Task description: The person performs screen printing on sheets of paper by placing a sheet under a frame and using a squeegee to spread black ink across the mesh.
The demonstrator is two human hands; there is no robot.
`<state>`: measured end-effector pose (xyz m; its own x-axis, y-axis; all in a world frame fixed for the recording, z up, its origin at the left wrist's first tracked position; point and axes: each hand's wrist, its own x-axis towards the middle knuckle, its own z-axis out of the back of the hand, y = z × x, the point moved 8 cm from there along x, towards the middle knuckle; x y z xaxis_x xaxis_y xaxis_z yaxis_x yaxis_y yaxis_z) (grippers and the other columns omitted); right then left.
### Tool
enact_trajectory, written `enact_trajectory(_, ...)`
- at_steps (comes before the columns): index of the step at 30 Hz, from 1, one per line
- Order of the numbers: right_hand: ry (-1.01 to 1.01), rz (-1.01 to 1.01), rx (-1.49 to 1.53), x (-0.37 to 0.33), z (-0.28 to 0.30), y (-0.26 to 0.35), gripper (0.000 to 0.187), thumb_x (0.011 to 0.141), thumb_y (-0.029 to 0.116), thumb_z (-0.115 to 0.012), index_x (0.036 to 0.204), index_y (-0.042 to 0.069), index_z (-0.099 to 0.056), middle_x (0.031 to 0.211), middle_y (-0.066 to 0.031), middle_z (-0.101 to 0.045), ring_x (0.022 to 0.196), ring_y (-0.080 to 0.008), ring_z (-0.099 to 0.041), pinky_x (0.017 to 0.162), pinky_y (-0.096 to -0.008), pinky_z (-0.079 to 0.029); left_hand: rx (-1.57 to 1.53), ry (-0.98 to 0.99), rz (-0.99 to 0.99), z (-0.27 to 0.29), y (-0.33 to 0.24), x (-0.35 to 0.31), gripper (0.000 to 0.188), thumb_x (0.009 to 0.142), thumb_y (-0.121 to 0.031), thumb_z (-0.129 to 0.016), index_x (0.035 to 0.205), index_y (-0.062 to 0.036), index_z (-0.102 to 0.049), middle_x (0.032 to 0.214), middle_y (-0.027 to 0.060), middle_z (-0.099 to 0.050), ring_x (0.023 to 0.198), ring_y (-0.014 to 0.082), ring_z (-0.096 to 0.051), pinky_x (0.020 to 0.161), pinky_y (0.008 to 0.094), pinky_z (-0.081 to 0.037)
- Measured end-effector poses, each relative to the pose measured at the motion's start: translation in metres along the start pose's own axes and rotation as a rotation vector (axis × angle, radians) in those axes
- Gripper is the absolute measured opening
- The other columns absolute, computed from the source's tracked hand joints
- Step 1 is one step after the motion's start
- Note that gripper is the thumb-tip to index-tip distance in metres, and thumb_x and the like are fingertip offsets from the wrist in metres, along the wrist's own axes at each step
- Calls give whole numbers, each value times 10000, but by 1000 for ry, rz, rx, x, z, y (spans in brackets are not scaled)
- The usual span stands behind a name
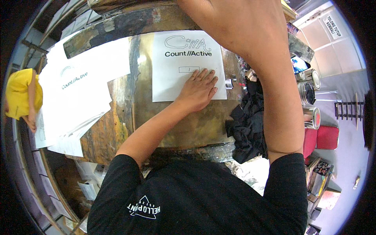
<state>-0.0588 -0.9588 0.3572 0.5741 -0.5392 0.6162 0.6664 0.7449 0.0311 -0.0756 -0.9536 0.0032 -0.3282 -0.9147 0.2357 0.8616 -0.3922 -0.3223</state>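
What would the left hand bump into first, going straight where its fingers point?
Sliding across the printed sheet, the left hand would probably reach the right hand first; that looks raised, though, so they might not touch.

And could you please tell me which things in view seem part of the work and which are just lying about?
Likely part of the work:
- printed sheet under the left hand
- piled sheets

Likely lying about:
- black cloth
- metal cans
- red chair

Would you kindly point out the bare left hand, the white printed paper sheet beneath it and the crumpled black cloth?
Bare left hand (198, 90): head view, back of the hand.
White printed paper sheet (189, 62): head view, blank middle.
Crumpled black cloth (250, 128): head view, middle folds.
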Motion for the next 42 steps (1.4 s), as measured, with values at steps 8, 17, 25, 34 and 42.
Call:
enact_trajectory(8, 222, -92, -73, 5, -1, 8, 543, 1045, 513, -482, 741, 79, -600, 648, -47, -568, 624, -182, -502, 802, -395, -454, 99, -129, -9, 35, 4, -17, 501, 1072, -381, -468, 1466, -81, -546, 1557, 157, -480, 1452, 377, -417, 1240, 525, -258)
enact_trajectory(17, -7, 87, -67, -49, -22, 11, 469, 974, 523, -581, 886, 72, -673, 827, -112, -672, 831, -294, -632, 812, -474, -438, -1107, -771, 356, 236, 121, -163, 1172, 816, -165, -883, 1605, 99, -58, 1147, 178, -690, 958, 186, -679, 871, 305, -578)
enact_trajectory(25, 501, 71, 30, -163, -146, -11, 527, 771, 167, -811, 1170, 48, -488, 1047, -129, -600, 1046, -335, -589, 872, -492, -374, -278, -373, 678, 139, 111, -229, 1178, 514, -616, -954, 1438, 11, -581, 1141, 146, -641, 1110, 307, -598, 1010, 461, -449)
enact_trajectory(34, 480, 71, 20, -206, -176, 10, 250, 833, 63, -639, 1065, 93, -548, 958, -78, -592, 965, -288, -584, 925, -541, -363, 13, -277, 643, 116, 109, -236, 1206, 487, -730, -877, 1439, -45, -599, 1066, 96, -549, 1085, 301, -499, 1013, 474, -354)
enact_trajectory(42, 368, 58, -73, -171, -204, -7, 158, 890, 57, -574, 1035, 115, -549, 961, -67, -601, 966, -279, -596, 917, -544, -365, -1, -284, 629, 122, 107, -236, 1191, 485, -707, -890, 1438, -53, -603, 1045, 82, -555, 1056, 284, -509, 979, 455, -354)
